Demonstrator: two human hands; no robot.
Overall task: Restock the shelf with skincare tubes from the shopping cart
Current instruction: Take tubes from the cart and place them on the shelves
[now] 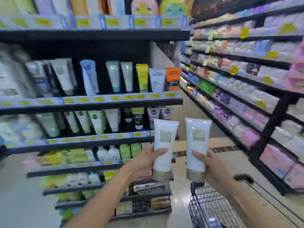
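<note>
Cart: the black wire shopping cart [212, 209] stands below my right forearm, at the lower right.
Left hand: my left hand [145, 160] grips a white tube [163, 149] round its lower half, gold cap down.
Right hand: my right hand [209, 163] grips a second white tube [196, 148] the same way, upright, just beside the first and apart from it.
Position: both tubes are held up in front of the shelf end.
Shelf: the black shelf [92, 102] behind carries rows of tubes; details are blurred.
Aisle: a further shelving run [246, 83] lines the right side.
</note>
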